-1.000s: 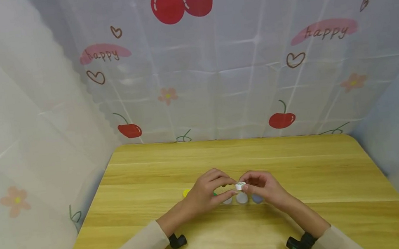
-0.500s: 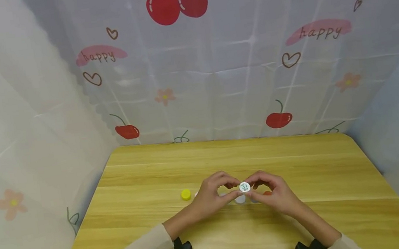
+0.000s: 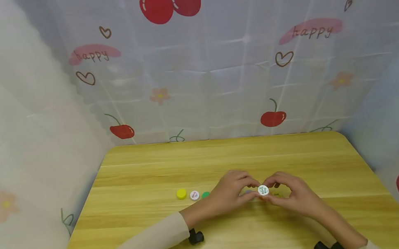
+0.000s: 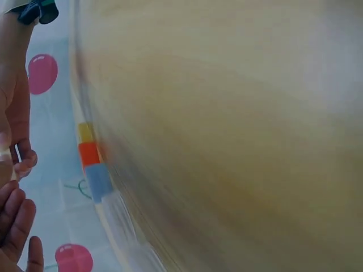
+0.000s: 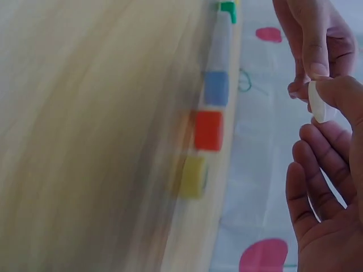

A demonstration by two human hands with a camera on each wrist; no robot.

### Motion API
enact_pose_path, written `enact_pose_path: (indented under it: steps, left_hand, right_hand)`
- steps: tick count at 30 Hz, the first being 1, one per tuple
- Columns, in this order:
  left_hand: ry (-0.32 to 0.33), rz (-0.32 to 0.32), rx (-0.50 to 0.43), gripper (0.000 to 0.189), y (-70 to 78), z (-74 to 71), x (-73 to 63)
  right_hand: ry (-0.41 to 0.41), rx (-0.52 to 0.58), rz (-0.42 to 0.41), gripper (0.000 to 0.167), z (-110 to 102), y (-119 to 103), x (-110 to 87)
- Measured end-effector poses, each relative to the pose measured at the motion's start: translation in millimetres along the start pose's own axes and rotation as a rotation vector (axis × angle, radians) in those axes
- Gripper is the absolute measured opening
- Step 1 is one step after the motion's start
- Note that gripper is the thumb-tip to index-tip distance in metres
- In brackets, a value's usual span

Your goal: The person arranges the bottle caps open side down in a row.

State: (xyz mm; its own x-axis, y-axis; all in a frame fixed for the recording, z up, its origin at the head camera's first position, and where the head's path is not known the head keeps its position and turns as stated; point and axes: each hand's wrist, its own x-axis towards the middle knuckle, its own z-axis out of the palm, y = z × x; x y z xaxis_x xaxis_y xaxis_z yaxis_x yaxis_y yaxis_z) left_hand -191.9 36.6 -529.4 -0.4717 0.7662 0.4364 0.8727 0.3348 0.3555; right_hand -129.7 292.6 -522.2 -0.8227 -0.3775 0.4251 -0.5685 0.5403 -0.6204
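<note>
A small white disc (image 3: 263, 190) with a greenish print on its face is held up between both hands, tilted toward the head camera. My left hand (image 3: 232, 193) pinches its left edge with thumb and fingertips. From the other side my right hand (image 3: 300, 197) grips it, the thumb (image 5: 340, 93) pressed on the disc in the right wrist view. Below the hands runs a row of short round pieces: yellow (image 3: 181, 194), white with a pink print (image 3: 195, 195), green (image 3: 206, 195), then blue (image 5: 216, 89), red (image 5: 208, 130) and yellow (image 5: 193, 177). Hands partly hide the row in the head view.
The pieces stand on a wood-grain table (image 3: 145, 172). A white curtain (image 3: 196, 100) printed with cherries and hearts encloses its back and sides. Black wrist cameras (image 3: 196, 237) sit on both forearms.
Both hands have moved right along the row with the disc, which has turned so its printed face shows. The yellow, pink-printed and green pieces at the left have come into sight.
</note>
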Motion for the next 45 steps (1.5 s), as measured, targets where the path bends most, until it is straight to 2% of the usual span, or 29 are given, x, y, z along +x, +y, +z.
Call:
enact_pose_path:
  steps: [3,9,13,18,23,27,34,39,45]
  left_hand:
    - [-0.062,-0.011,0.100,0.027,4.4,9.4,11.7]
    - [-0.206,-0.064,0.177,0.028,15.1,25.1,37.3]
    - [-0.274,-0.085,0.194,0.026,17.7,37.5,52.8]
    - [-0.314,-0.094,0.173,0.025,20.8,50.3,66.2]
    - [-0.377,-0.076,0.190,0.027,25.6,53.3,73.1]
    - [-0.438,-0.088,0.230,0.028,28.4,55.8,79.5]
    - [-0.516,-0.097,0.367,0.036,33.2,64.7,83.5]
    - [-0.514,-0.096,0.399,0.036,33.7,69.1,82.7]
    - [-0.504,-0.127,0.364,0.039,31.4,67.8,79.0]
  right_hand:
    - [-0.002,-0.034,0.011,0.036,-7,6,-7.5]
    - [-0.008,-0.065,0.073,0.035,-15,26,-24.1]
    - [-0.028,-0.062,0.127,0.033,-20,39,-32.5]
    - [-0.041,-0.060,0.171,0.032,-28,49,-41.8]
    - [-0.063,-0.072,0.190,0.030,-30,56,-49.2]
    - [-0.068,-0.097,0.186,0.029,-31,61,-49.9]
    - [-0.097,-0.148,0.151,0.024,-31,65,-46.6]
    - [-0.102,-0.177,0.144,0.024,-31,66,-44.5]
    - [-0.102,-0.192,0.170,0.026,-30,66,-43.7]
